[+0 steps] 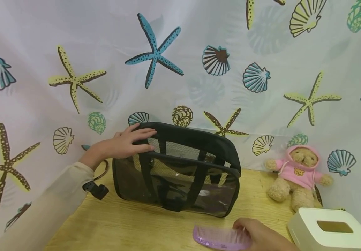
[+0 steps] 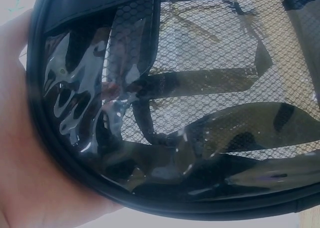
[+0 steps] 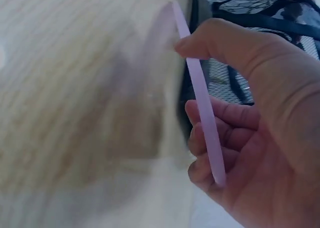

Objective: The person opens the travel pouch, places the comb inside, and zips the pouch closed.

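A black bag (image 1: 199, 188) with see-through panels, mesh and dark straps stands on the table with its top open. My left hand (image 1: 125, 141) rests across the bag's upper left end, its fingers stretched over the opening. Up close in the left wrist view, that hand lies along the dark rim of the bag's clear end panel (image 2: 165, 173). In front of the bag, my right hand (image 1: 257, 235) holds a purple comb (image 1: 218, 238) by its right end, teeth facing up. The right wrist view shows the comb (image 3: 205, 103) edge-on between thumb and fingers.
A teddy bear (image 1: 298, 176) in a pink hoodie sits at the right against the patterned curtain (image 1: 180, 94). Closer, at the lower right, stands a white tissue box (image 1: 312, 223) with a slot on top. Everything stands on a wooden table (image 1: 120, 226).
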### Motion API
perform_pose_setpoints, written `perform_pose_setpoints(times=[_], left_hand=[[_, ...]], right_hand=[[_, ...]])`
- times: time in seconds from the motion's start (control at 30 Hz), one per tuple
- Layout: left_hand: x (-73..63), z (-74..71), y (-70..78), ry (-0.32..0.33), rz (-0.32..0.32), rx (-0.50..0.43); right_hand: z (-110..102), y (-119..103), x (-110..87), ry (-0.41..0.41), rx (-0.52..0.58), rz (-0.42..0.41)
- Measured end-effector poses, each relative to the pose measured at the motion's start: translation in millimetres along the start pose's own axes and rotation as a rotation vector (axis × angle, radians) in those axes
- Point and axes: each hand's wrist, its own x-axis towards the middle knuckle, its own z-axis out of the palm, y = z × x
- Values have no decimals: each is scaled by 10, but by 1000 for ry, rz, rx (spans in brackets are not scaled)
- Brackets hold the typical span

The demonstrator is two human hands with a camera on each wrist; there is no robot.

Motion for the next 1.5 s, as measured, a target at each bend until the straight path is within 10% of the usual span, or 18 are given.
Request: perform_pose_setpoints(times=[0.27,0.53,0.93,1.2,1.5], left_hand=[[0,-20,-16,1,-5,0],[-8,-34,-4,4,-5,6],[-34,-23,-32,-5,-21,-14],[-46,-9,-47,-4,-16,-7],[-21,7,-40,-2,-5,4]], right_hand=[[-232,-377,-222,-9,-12,-127],[-705,-778,-530,254,-163,-544],[-1505,-1051,-588,445,-160,-467],[-1874,-1266,-235,282,-53,-357],[-1987,-1426,317,212,-185,-360]])
